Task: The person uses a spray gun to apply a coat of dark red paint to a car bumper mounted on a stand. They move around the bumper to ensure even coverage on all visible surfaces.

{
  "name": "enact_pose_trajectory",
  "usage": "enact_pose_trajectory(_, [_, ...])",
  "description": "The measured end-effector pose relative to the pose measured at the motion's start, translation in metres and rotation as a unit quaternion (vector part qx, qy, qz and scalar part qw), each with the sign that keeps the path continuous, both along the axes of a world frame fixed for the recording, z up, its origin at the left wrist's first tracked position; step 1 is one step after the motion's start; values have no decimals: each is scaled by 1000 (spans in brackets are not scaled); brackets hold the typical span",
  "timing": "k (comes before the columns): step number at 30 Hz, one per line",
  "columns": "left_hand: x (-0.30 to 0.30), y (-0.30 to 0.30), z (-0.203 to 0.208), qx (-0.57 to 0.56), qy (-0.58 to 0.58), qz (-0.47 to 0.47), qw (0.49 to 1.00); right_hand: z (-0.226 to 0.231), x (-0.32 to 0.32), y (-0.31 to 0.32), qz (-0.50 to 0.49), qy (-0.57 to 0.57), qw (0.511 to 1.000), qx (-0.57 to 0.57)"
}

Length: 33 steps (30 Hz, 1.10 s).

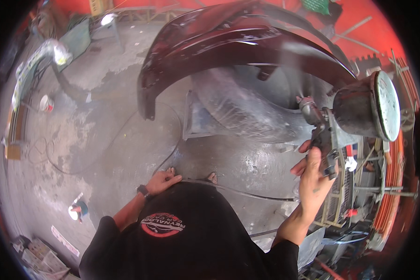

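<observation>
My right hand (315,182) is wrapped round the handle of a spray gun (321,133), whose round metal cup (357,105) has a pale lid. From the gun's nozzle a whitish mist rises toward a glossy dark maroon car bumper (252,46). The bumper curves across the upper middle, a short distance beyond the nozzle. Down by my waist my left hand (162,182) is closed on a dark air hose (233,190), which runs rightward across the front of my black shirt.
Beneath the bumper sits a large rounded tyre-like thing (247,109) coated in grey dust. Metal frames (336,205) and orange-red rails (406,154) crowd the right side. The hose loops over the concrete floor (112,154). A white bucket (45,103) and a small can (74,212) stand at left.
</observation>
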<state>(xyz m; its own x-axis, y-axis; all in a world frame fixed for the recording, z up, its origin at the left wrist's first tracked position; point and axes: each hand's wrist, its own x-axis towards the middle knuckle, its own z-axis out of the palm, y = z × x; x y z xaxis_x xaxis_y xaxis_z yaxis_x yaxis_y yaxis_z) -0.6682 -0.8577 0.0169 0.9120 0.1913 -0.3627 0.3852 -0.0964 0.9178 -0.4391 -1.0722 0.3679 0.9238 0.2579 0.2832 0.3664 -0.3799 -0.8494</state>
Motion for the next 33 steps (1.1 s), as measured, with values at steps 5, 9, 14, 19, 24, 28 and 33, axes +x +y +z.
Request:
enact_pose_trajectory(5, [-19,23,1,7,74,-16,997,-29,-44,71,112,-14,986,-123])
enact_pose_trajectory(9, [-35,29,-9,19,28,23,999,-81,-67,120,226,-134,943,-202])
enact_pose_trajectory(14, [-47,40,-18,28,76,-16,997,-167,-95,159,319,-90,885,-327])
enact_pose_trajectory(19, [-54,49,0,46,123,-27,991,-245,-99,177,374,-52,859,-347])
enact_pose_trajectory(24, [-56,49,-18,43,128,-47,990,-195,-87,164,345,54,891,-290])
enact_pose_trajectory(28, [-37,50,-19,44,130,-91,986,-116,-71,129,257,48,943,-206])
enact_pose_trajectory(33, [-29,43,-51,34,93,-108,989,-2,-35,59,70,91,986,-118])
